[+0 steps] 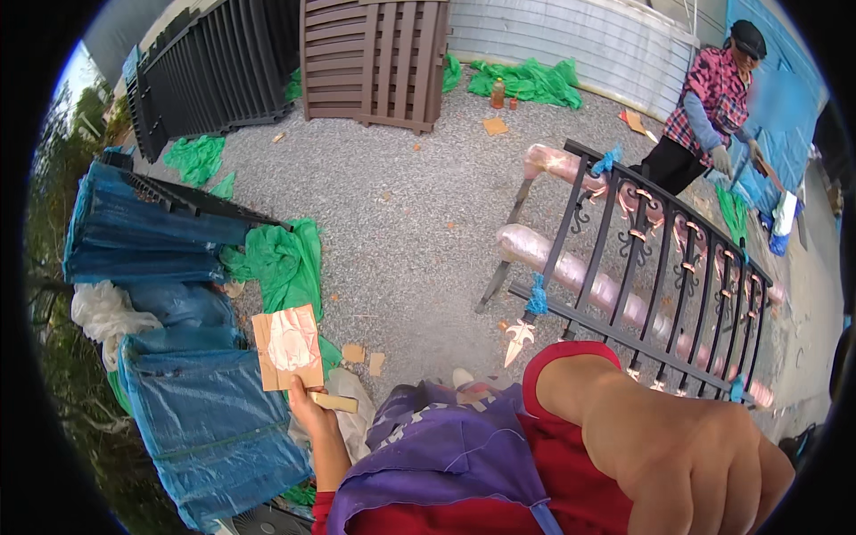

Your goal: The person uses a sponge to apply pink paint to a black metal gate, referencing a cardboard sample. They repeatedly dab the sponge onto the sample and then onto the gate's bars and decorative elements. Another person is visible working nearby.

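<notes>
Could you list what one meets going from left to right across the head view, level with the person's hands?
Blue tarp bundles → left hand holding a cardboard piece smeared with paint → purple apron → right hand, close to the camera, below the black iron railing.

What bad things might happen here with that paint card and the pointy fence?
1. The left hand pinches the cardboard piece, smeared with pale paint, by its lower edge only; it might tip and drip onto the purple apron.
2. The black iron railing lies across wrapped sawhorses with a painted spear tip sticking out toward the person; leaning in could mean a poke or a smudge.
</notes>
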The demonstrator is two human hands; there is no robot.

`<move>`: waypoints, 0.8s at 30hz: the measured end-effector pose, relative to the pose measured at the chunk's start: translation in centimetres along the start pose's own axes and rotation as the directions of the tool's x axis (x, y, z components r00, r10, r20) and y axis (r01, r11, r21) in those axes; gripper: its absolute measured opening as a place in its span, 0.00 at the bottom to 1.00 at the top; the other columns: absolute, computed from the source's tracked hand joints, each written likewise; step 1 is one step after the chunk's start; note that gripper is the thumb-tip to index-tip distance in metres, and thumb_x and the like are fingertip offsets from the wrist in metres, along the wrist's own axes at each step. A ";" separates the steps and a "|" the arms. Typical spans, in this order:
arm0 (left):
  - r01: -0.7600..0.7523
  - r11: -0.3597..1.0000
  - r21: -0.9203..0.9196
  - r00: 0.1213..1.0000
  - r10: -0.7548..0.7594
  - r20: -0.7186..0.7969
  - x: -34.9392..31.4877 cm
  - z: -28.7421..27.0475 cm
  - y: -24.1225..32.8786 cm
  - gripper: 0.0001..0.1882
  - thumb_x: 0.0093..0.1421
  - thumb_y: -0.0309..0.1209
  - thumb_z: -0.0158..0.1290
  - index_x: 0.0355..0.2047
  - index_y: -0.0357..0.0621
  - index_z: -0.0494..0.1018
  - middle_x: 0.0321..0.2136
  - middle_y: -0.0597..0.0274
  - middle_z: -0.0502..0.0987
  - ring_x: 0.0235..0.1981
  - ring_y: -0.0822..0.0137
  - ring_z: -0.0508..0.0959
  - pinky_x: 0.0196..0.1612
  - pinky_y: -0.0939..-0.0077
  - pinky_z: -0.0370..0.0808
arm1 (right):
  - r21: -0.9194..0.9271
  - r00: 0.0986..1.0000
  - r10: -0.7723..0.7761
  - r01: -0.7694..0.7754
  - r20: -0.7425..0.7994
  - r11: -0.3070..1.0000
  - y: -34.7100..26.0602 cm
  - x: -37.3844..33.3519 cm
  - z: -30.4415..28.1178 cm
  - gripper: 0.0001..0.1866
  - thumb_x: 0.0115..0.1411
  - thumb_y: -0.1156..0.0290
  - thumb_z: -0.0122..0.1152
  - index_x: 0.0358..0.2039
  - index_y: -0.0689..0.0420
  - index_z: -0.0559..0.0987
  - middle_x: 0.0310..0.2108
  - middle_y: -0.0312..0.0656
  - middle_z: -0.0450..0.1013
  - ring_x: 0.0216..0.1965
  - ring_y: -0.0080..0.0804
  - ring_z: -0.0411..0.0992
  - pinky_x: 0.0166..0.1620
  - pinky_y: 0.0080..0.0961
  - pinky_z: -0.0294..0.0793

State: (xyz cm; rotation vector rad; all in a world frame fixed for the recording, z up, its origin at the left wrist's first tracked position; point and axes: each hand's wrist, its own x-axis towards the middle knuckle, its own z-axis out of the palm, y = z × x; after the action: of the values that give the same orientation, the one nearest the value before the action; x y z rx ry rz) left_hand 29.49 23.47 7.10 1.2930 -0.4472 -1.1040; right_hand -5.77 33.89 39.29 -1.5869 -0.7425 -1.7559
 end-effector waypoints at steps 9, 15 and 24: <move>0.024 0.884 0.467 0.706 -0.345 0.618 11.8 18.8 -6.5 0.15 0.63 0.43 0.49 0.38 0.44 0.69 0.24 0.67 0.69 0.21 0.74 0.67 0.23 0.79 0.65 | -0.410 0.421 -0.102 -0.753 -0.901 0.515 -1.8 -17.9 -5.1 0.19 0.67 0.52 0.44 0.34 0.57 0.68 0.30 0.33 0.65 0.31 0.21 0.63 0.36 0.19 0.65; -0.174 0.784 0.595 0.294 -0.536 0.792 6.7 29.5 -8.8 0.16 0.62 0.42 0.51 0.39 0.41 0.68 0.23 0.65 0.68 0.22 0.73 0.67 0.23 0.78 0.66 | 0.273 -0.086 -0.692 -0.947 -0.717 -0.166 4.7 -39.0 13.8 0.16 0.60 0.56 0.54 0.33 0.57 0.73 0.23 0.44 0.72 0.26 0.41 0.72 0.31 0.38 0.69; -0.194 0.729 0.656 -0.235 -0.684 0.691 -12.5 26.1 -13.1 0.12 0.61 0.41 0.52 0.34 0.46 0.68 0.21 0.66 0.69 0.18 0.72 0.67 0.19 0.78 0.65 | 0.366 -0.599 -0.645 -0.532 0.474 0.764 20.7 -57.7 43.1 0.16 0.55 0.59 0.56 0.33 0.60 0.77 0.35 0.53 0.76 0.41 0.50 0.74 0.46 0.40 0.71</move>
State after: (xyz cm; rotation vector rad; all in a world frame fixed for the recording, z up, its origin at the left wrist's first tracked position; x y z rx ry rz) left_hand -2.22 21.53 6.19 0.5755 -1.9813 -2.5603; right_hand 40.59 59.41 -13.71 -2.0445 -2.0704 1.2687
